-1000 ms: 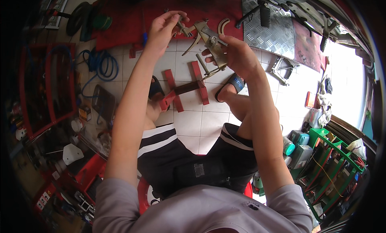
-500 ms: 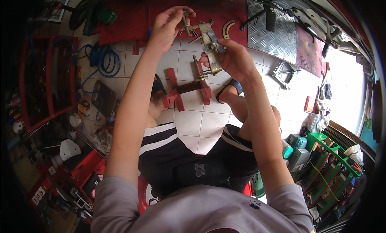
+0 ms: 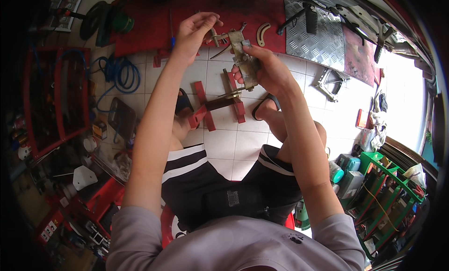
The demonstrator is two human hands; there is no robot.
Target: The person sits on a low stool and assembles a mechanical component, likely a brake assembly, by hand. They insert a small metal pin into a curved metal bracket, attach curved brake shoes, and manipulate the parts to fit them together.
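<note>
Left hand (image 3: 194,37): fingertips pinched on bolt-like metal pin (image 3: 214,37). Right hand (image 3: 270,67): fingers clamped on metal bracket (image 3: 250,77). Pin near bracket.

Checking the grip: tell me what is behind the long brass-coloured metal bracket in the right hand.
Past the bracket, at its left edge, show fingers of the bare right hand, with white floor tiles beyond. The metal covers the rest of those fingers and anything else there.
</note>
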